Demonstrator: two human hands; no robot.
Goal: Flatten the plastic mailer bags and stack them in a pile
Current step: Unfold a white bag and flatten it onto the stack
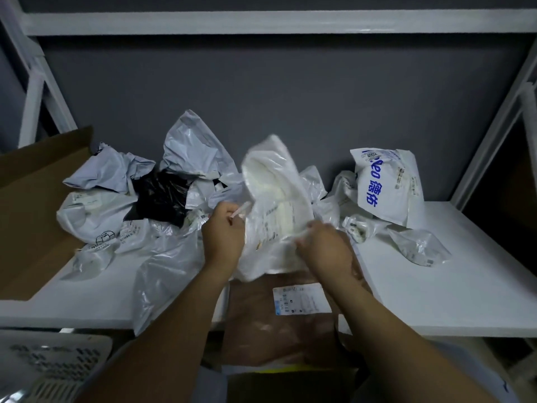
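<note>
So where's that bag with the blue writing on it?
In the head view, the bag with blue writing stands at the back right of the white table, just behind a crumpled clear bag.

2 hands are showing: left hand and right hand. Also showing are 1 white mailer, 1 brown mailer, 1 black bag, 1 blue-lettered bag and 1 cardboard box — the crumpled grey bags are overlapping too much to count.

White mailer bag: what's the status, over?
Left hand, right hand grip crumpled white plastic mailer bag, unflattened. Flat brown plastic mailer beneath. Crumpled bags behind.
</note>
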